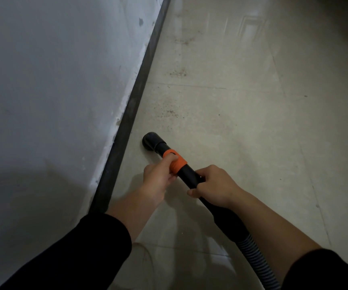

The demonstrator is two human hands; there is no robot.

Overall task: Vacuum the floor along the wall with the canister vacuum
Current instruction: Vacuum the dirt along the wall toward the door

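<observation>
Now both hands are on the wand. The left hand has its fingers curled tight round the orange collar near the front end. The right hand is clenched round the rigid black plastic tube just behind it, thumb underneath. From the right hand the grey ribbed hose trails back and down out of view; the canister itself is not visible. The black round vacuum nozzle sits low at the pale tiled floor, just beside the dark skirting strip at the foot of the grey-white painted wall. Whether it touches the tiles I cannot tell.

The step in hand looks like an advance along the wall edge, with plenty left to do. Three patches of brown grit lie ahead, the nearest not far beyond the nozzle and two more further up, all near the skirting but not hard against it. To do it well, I would hold the mouth flat and close to the tiles and push forward slowly so the suction has time to lift the grit. I would also sweep slightly out from the skirting to cover each patch's full width before returning to the edge. The left hand should steer; the right should supply the push and feed hose, so it does not drag the nozzle off line.
</observation>
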